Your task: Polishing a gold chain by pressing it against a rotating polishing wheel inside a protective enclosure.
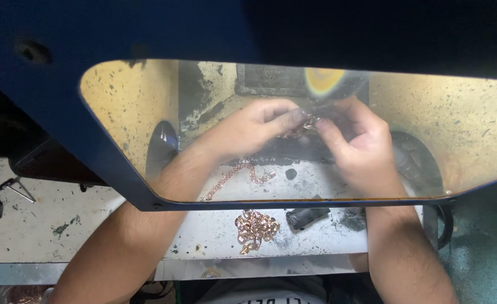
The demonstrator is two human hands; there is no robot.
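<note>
1. Landmark: the wheel, a yellowish blurred disc at the back of the blue hood, seen through the clear shield.
2. Left hand sits just left of and below the wheel. Its fingers are pinched together on a chain of rose-gold links.
3. Right hand sits just right of and below the wheel. Its fingers are closed on the same short stretch of chain from the other side.
4. The gripped stretch lies between the two sets of fingertips, directly beneath the wheel, long axis roughly left to right. Both hands are about equally near it; I cannot tell whether it touches the wheel.
5. The free length of chain hangs from the left hand and trails down-left, away from the wheel, towards the left forearm, with a loose end curling back under the hands.
6. Further from the wheel, in front of the shield, a pile of links rests on the bench.
7. Just right of that pile lies a dark block, apart from both hands.
8. Bench is pale, speckled with dark grit.
</note>
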